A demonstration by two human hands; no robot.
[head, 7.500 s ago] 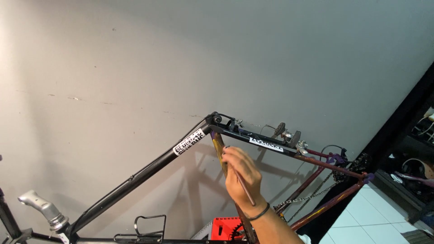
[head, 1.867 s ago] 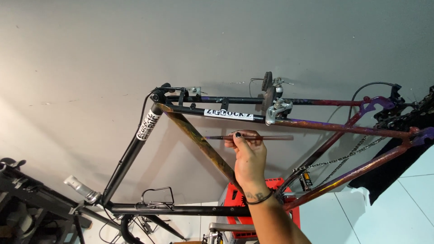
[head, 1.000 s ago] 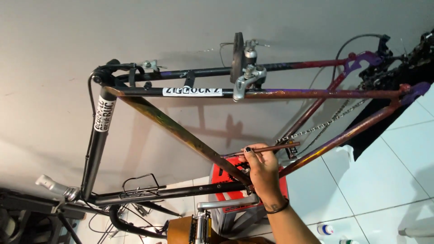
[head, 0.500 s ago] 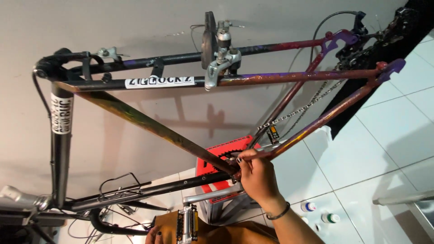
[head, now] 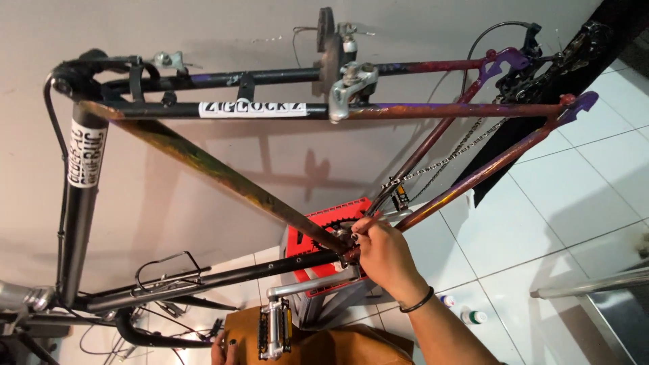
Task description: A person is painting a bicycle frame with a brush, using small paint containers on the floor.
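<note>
Right hand (head: pixel 382 253) closed around a thin brush (head: pixel 365 226), tip at the bicycle frame's (head: pixel 223 177) bottom-bracket junction. Left hand (head: pixel 223 346), low beside the pedal (head: pixel 274 329); grip unclear.

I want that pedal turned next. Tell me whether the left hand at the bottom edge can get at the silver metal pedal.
Probably yes: the left hand lies beside the silver metal pedal, with nothing visible between them; only its fingers show.
</note>
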